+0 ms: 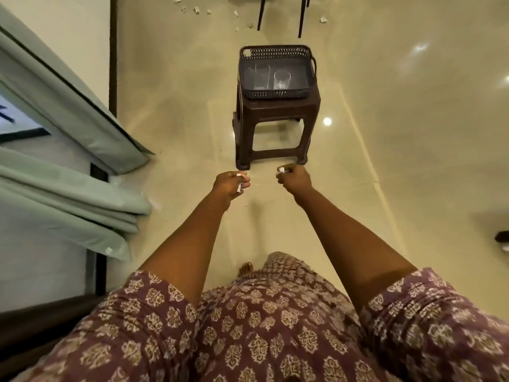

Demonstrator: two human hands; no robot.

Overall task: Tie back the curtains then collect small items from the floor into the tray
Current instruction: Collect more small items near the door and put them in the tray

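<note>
My left hand [230,184] holds small white paper scraps in curled fingers, stretched out in front of me. My right hand [294,176] pinches a small white scrap [282,169] at its fingertips. Both hands hover just short of a brown plastic stool [275,128]. On the stool sits a dark perforated tray [275,52] with a clear glass [281,79] inside. More white scraps [197,9] lie scattered on the floor beyond the tray. Green curtains [71,188] hang at the left by the window.
Dark chair legs [261,15] stand on the glossy cream tile floor behind the stool. One more white scrap [323,19] lies to their right. A dark window frame [100,271] runs along the left. My bare foot [246,268] shows below my arms.
</note>
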